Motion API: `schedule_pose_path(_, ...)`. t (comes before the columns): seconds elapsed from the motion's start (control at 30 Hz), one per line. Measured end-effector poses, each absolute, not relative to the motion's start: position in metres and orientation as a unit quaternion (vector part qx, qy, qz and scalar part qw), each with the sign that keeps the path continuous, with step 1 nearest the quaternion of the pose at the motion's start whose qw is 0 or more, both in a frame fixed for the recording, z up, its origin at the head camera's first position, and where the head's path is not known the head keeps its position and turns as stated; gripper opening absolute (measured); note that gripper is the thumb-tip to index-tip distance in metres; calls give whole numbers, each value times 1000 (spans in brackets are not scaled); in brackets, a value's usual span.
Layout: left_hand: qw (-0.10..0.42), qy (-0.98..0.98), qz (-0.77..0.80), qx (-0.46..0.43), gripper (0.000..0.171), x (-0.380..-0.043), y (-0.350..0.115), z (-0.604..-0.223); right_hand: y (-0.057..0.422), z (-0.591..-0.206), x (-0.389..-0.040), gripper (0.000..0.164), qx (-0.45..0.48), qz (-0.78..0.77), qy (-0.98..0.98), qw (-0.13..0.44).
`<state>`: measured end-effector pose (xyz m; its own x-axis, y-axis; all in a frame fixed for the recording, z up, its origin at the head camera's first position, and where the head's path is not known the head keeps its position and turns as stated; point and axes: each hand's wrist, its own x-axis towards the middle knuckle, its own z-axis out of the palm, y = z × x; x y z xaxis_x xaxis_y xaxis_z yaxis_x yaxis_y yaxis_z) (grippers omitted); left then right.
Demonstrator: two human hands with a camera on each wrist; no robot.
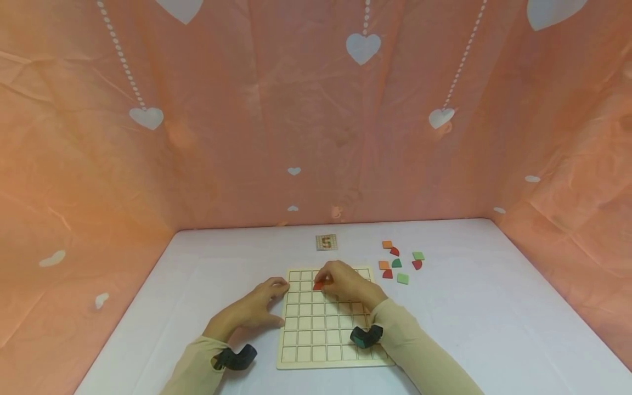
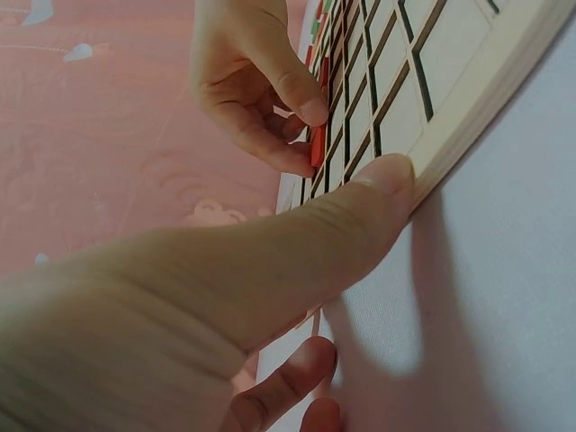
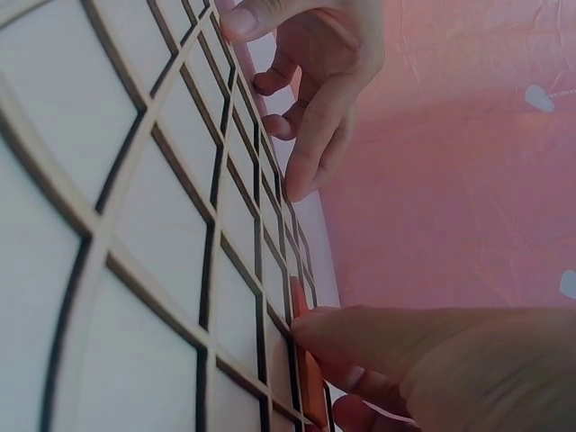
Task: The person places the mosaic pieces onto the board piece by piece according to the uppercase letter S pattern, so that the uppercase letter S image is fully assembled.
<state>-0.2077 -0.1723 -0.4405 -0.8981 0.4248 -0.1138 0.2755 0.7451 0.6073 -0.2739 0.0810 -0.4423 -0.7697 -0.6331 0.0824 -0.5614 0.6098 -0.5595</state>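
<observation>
A pale wooden grid board [image 1: 305, 353] lies on the white table. Over its upper rows, my right hand [image 1: 345, 281] pinches a small red tile [image 1: 318, 286] between thumb and fingers, low against the grid. The fingers hide part of the tile, so its full shape cannot be made out. In the right wrist view, an orange-red tile [image 3: 311, 389] shows beside the right thumb. My left hand [image 1: 254, 305] rests at the board's left edge. Its thumb [image 2: 387, 175] touches the rim, and the fingers are spread loosely beside it.
Right of the board lie several loose tiles: orange squares [image 1: 387, 244], light green squares [image 1: 402, 278], red quarter-circles [image 1: 417, 265] and a dark green quarter-circle [image 1: 396, 263]. A small patterned card [image 1: 326, 242] lies behind the board. Pink-orange cloth [image 1: 316, 137] with hearts surrounds the table.
</observation>
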Motion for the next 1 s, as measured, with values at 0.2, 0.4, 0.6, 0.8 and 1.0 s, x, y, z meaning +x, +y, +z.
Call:
schedule_pose_path(0.2, 121, 926, 301, 195, 85, -207, -173, -441, 80, -441, -273, 16, -315, -303, 897, 73)
schedule_pose_path(0.4, 121, 926, 301, 196, 84, -206, -173, -440, 82, -437, -272, 23, -302, -313, 898, 73)
schedule_pose_path(0.6, 117, 926, 301, 197, 84, -206, -173, -440, 90, -428, -274, 27, -293, -329, 895, 71)
schedule_pose_path(0.8, 116, 926, 301, 195, 84, -206, -172, -441, 108, -416, -282, 31, -280, -337, 897, 62)
schedule_pose_path(1.0, 123, 926, 305, 185, 85, -205, -171, -439, 136, -408, -293, 32, -253, -357, 899, 31)
